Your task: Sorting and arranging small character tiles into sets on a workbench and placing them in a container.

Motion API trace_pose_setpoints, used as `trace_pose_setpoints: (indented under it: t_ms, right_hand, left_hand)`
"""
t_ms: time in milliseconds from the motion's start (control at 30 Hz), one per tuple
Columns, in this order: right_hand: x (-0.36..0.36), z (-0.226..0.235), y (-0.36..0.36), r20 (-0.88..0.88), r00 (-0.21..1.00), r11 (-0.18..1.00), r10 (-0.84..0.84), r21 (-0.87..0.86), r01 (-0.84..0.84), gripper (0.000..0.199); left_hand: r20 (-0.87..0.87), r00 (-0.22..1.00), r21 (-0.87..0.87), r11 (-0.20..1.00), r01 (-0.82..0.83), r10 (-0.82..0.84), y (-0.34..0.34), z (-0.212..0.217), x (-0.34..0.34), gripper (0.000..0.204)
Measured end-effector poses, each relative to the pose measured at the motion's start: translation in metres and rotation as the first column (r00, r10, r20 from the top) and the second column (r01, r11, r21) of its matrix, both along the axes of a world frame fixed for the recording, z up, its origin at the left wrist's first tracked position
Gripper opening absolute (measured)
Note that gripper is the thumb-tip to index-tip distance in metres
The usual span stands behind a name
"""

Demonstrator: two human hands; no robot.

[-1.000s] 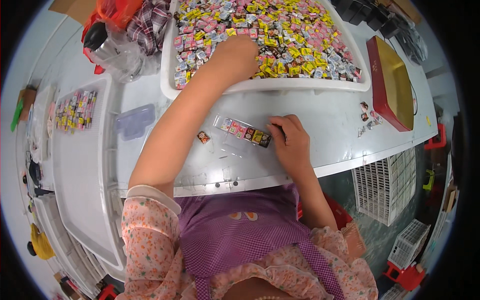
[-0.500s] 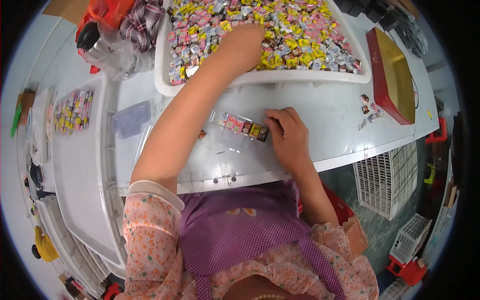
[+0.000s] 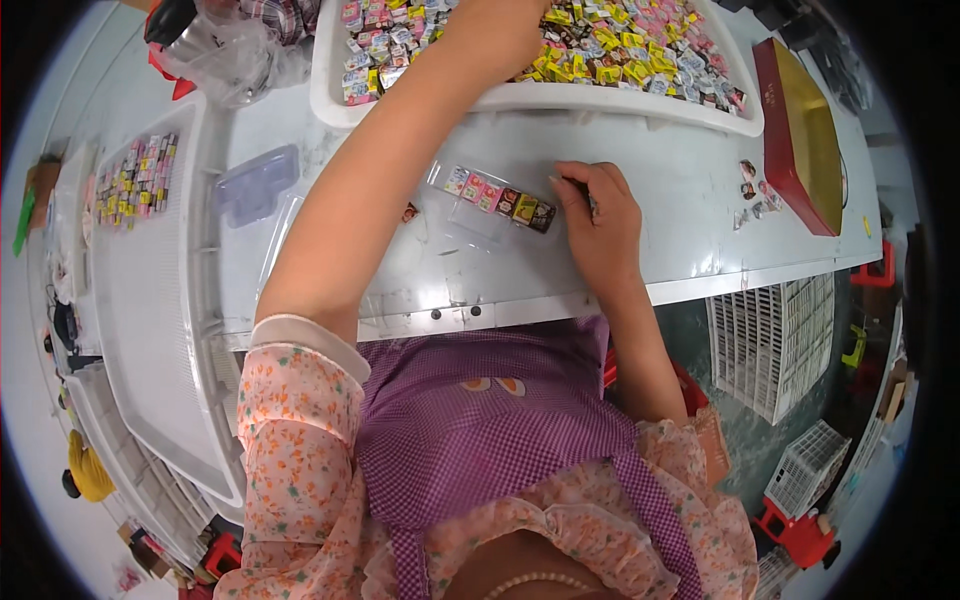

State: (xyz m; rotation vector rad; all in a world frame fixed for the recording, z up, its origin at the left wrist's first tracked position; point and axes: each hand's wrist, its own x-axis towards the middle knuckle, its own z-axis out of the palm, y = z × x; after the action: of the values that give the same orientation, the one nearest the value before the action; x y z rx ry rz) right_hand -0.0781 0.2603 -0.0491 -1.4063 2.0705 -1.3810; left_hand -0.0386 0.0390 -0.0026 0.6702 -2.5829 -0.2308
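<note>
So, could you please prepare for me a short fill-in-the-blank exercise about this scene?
1. The apron is ____.
2. The left hand is over a ____ tray of wrapped candies.
3. The right hand is to the ____ of the candy row.
4. The open box is ____ outside and gold inside.

Missing words: purple; white; right; red.

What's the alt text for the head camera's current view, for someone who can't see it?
A person's left hand is over small wrapped pieces heaped in a white tray, while the right hand is beside a clear plastic case holding a row of similar pieces. A red and gold box sits at right, another white tray at left.
</note>
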Motion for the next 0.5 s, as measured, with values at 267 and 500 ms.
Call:
trace_pose_setpoints:
  t_ms: [267, 500]
  right_hand:
    - [0.002, 0.003, -0.002, 0.028, 1.0, 1.0, -0.005, -0.029, 0.005, 0.014]
    - [0.0, 0.0, 0.0, 0.03, 0.999, 0.999, -0.012, -0.032, 0.013, 0.013]
  left_hand:
    - [-0.257, 0.966, 0.119, 0.993, 0.028, 0.004, -0.001, 0.007, 0.004, 0.018]
    - [-0.379, 0.925, 0.7, 0.663, 0.266, 0.029, 0.05, 0.057, 0.083, 0.016]
